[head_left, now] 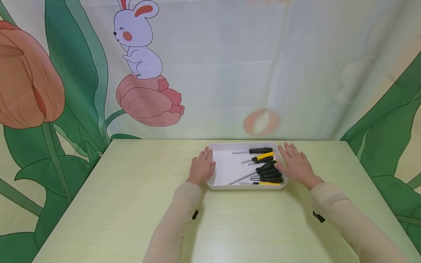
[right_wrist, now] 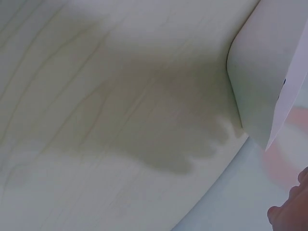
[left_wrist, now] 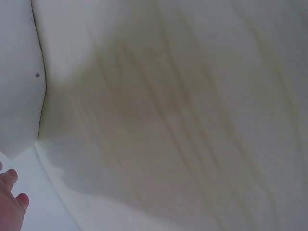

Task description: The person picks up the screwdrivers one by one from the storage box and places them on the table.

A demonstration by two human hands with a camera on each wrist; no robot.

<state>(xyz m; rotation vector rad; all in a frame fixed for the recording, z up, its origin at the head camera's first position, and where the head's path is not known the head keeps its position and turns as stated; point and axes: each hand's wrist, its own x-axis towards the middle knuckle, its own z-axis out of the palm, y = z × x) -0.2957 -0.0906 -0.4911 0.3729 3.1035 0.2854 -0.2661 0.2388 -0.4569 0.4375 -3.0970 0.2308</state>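
A white rectangular tray (head_left: 223,160) lies near the back of the table and holds several screwdrivers. Most have black handles, such as the topmost black screwdriver (head_left: 261,150); a yellow-and-black screwdriver (head_left: 263,156) is just below it. At the tray's left end is my left hand (head_left: 201,167), fingers extended along the rim. My right hand (head_left: 297,163) lies at the opposite end, its fingers straight and spread, thumb over the rim. In the left wrist view, fingertips (left_wrist: 8,197) show beyond the tray's side wall (left_wrist: 19,72); the right wrist view likewise shows fingers (right_wrist: 292,208) past the wall.
The pale wood-grain table (head_left: 148,175) ends at a straight back edge just behind the tray. A printed curtain (head_left: 213,73) with a rabbit and tulips hangs behind it. Both sleeved forearms reach in from the front, with a dark strap end below each.
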